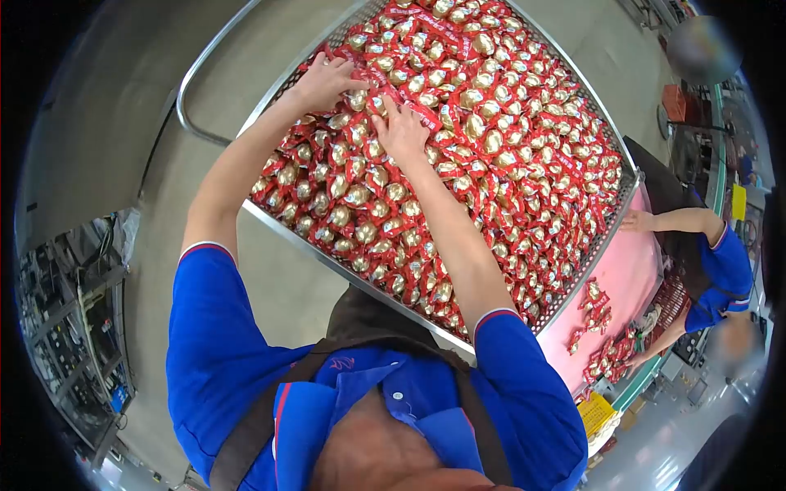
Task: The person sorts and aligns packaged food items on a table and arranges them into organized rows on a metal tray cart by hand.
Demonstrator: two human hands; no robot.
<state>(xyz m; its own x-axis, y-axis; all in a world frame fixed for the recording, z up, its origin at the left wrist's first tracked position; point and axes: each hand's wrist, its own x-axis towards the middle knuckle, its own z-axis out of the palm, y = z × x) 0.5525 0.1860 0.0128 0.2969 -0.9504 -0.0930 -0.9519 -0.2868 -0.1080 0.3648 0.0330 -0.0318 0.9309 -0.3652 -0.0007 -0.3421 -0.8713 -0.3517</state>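
A large perforated metal bin (329,260) is heaped with wrapped candies (483,123), gold in the middle with red twisted ends. Some red wrappers (434,29) look joined in strips. My left hand (326,82) rests on the candies near the bin's upper left side, its fingers apart and thumb stretched to the right. Close beside it, my right hand (401,131) lies on the heap with fingers spread, touching a red wrapper strip (427,116). The fingertips of both hands are partly sunk among the wrappers.
A curved metal handle (187,90) juts from the bin's left. At right, a pink work surface (565,348) holds loose candies (596,307), and a co-worker in a blue sleeve (729,254) reaches over it. Metal racking (78,327) stands at left.
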